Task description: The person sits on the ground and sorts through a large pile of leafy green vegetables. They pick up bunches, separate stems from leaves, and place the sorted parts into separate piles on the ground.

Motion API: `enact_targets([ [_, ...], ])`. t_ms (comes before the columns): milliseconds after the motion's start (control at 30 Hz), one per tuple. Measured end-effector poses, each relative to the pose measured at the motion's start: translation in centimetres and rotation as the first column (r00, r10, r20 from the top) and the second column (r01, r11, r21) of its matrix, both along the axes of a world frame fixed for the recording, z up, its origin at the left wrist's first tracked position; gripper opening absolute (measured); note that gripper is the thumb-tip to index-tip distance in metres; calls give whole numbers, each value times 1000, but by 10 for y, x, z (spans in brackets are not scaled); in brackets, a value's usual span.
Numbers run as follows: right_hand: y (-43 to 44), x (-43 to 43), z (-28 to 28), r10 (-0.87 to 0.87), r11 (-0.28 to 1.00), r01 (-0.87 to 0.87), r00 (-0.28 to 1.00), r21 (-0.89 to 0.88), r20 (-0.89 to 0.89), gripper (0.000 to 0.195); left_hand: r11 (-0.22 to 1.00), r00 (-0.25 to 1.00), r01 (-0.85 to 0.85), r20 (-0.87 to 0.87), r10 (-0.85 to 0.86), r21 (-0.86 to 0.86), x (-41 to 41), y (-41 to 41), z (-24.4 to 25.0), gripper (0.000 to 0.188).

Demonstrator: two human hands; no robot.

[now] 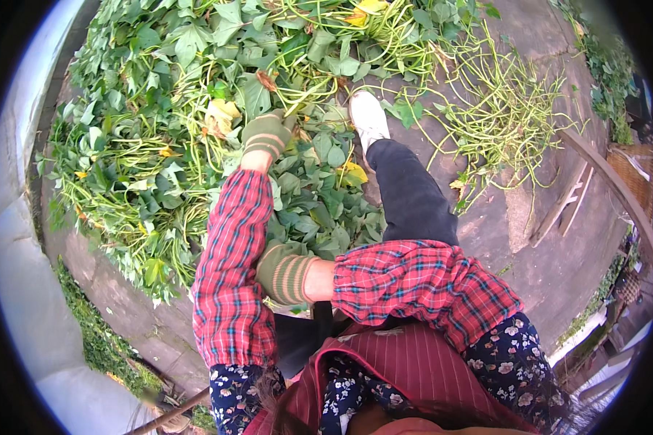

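My left hand (266, 133), in a green glove with pale stripes, reaches into a heap of leafy vines (185, 49), which look like sweet potato vines. Its fingertips are among leaves and stems, so what they grip is hidden. Nearer my body, my right hand (287, 273) wears a matching glove and sits against the inner side of my left sleeve (239, 217). That sleeve and the glove's angle hide its fingers. Loose green leaves (310, 217) spread over the ground between my two hands. A yellowed leaf (221, 115) lies just left of my left hand.
A tangle of mostly leafless stems (500, 114) lies to the right on the concrete ground (479, 228). My white shoe (369, 117) is planted beside the heap. Farther right are a curved wooden pole (615, 176) and a small wooden frame (566, 204). A pale sheet (19, 244) borders the left.
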State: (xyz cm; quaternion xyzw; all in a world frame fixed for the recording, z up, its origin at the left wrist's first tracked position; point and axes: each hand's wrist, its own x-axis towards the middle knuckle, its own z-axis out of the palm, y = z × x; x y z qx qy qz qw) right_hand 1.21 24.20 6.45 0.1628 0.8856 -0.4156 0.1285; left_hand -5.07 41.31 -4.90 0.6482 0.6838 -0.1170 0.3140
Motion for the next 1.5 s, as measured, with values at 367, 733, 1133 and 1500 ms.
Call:
enact_targets([
  [367, -22, 1, -16, -88, 980, 165, 861, 111, -500, 15, 969, 982, 75, -188, -31, 235, -14, -89, 110, 25],
  [733, 21, 7, 13, 250, 963, -255, 966, 86, 66, 27, 967, 954, 52, -300, 27, 251, -7, -178, 233, 21],
  [1133, 67, 42, -63, -352, 903, 389, 914, -182, 204, 30, 929, 937, 125, -350, 4, 347, 2, -271, 324, 16],
  [1500, 47, 42, 5, -728, -686, -221, 186, -694, 660, 31, 898, 806, -348, -404, 433, 268, -45, -388, 420, 14],
])
